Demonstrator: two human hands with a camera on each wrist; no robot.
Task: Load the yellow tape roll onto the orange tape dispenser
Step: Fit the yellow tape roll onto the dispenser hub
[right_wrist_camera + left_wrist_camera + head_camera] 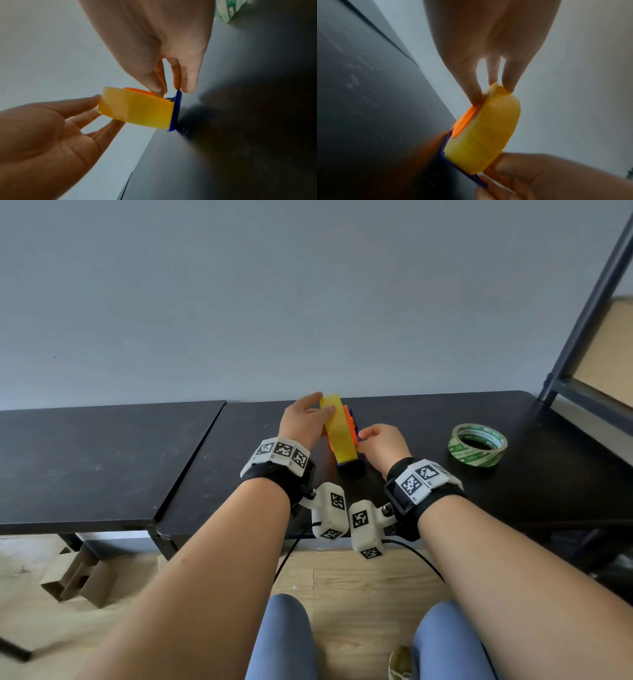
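The yellow tape roll [338, 430] stands on edge above the black table, seated against the orange tape dispenser [350, 422], which has a blue side plate [176, 108]. The orange hub [464, 121] shows through the roll's centre. My left hand [323, 405] pinches the far end of the roll between thumb and fingers [475, 97]. My right hand [363, 436] pinches the dispenser at its near right side, thumb on the orange part and fingers [189, 86] on the blue plate. The dispenser's lower part is hidden behind the roll.
A green-and-white tape roll [478, 445] lies flat on the black table [428, 412] to the right. A second black table [85, 457] adjoins on the left. A dark shelf frame [582, 320] stands at the far right, and cardboard [78, 580] lies on the floor.
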